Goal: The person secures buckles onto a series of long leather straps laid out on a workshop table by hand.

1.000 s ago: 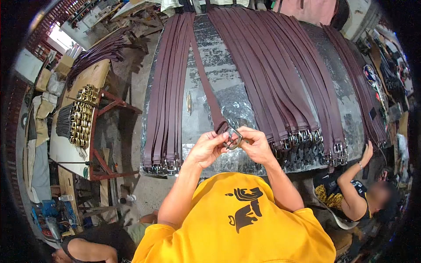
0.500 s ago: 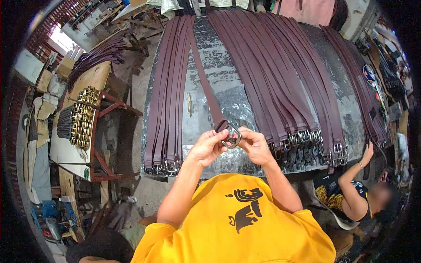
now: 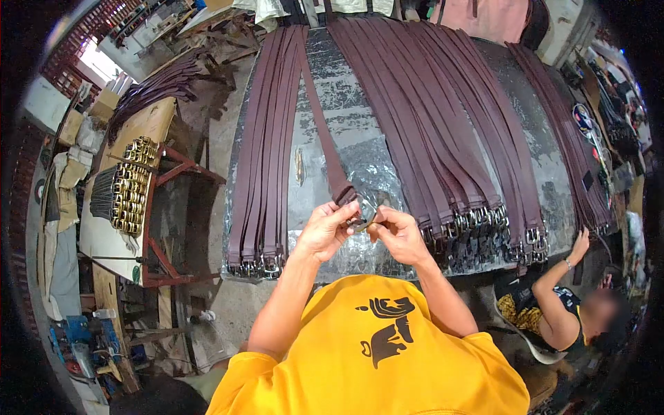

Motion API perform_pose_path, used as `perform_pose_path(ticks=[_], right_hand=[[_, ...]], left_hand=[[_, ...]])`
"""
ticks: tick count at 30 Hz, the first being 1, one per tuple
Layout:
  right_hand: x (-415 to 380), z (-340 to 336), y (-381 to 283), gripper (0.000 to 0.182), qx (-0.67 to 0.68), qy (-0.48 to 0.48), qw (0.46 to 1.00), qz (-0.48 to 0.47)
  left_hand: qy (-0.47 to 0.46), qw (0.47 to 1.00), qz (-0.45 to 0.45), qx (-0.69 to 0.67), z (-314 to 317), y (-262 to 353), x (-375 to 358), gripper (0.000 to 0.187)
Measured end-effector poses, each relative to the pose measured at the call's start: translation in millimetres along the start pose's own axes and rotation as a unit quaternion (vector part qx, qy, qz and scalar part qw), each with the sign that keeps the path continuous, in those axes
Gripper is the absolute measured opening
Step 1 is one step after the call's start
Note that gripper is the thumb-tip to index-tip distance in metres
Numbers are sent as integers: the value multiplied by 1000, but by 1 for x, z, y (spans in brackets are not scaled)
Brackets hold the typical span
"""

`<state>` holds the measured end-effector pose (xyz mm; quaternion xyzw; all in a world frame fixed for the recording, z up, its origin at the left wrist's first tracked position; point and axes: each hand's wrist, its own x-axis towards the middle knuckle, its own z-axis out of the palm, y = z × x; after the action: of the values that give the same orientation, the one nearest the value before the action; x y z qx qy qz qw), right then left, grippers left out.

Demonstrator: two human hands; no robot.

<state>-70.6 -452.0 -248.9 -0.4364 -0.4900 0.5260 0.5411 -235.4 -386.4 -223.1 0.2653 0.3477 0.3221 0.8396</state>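
Observation:
A dark brown leather belt (image 3: 319, 123) runs from the far edge of the table down to my hands. Its metal buckle (image 3: 366, 216) is between them, tilted, and partly covered by my fingers. My left hand (image 3: 328, 228) is closed around the belt end just beside the buckle, thumb on top. With its fingertips pinched, my right hand (image 3: 400, 235) grips the right side of the buckle frame. Clear plastic sheeting (image 3: 373, 162) covers the table surface beneath.
Brown belts with buckles lie in rows to the left (image 3: 266, 138) and right (image 3: 429, 117) on the table (image 3: 332, 83). A side bench (image 3: 131, 266) carries stacked gold buckles (image 3: 135, 187). At lower right a seated person (image 3: 560, 304) reaches toward more belts (image 3: 564, 138).
The buckle has turned slightly in my hands. My right fingers have shifted their hold along its frame, while my left hand stays almost in place.

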Motion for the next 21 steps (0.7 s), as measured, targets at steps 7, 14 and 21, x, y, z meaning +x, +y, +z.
perform_pose_path(ticks=[7, 14, 21], right_hand=[[-2, 1, 2, 9, 51, 11, 998, -18], [0, 1, 0, 5, 66, 9, 998, 7], [-9, 2, 13, 6, 56, -13, 998, 35]], left_hand=[[-36, 999, -32, 9, 9, -2, 3, 11], [-57, 998, 2, -11, -4, -8, 7, 10], [-12, 996, 76, 41, -6, -2, 5, 20]])
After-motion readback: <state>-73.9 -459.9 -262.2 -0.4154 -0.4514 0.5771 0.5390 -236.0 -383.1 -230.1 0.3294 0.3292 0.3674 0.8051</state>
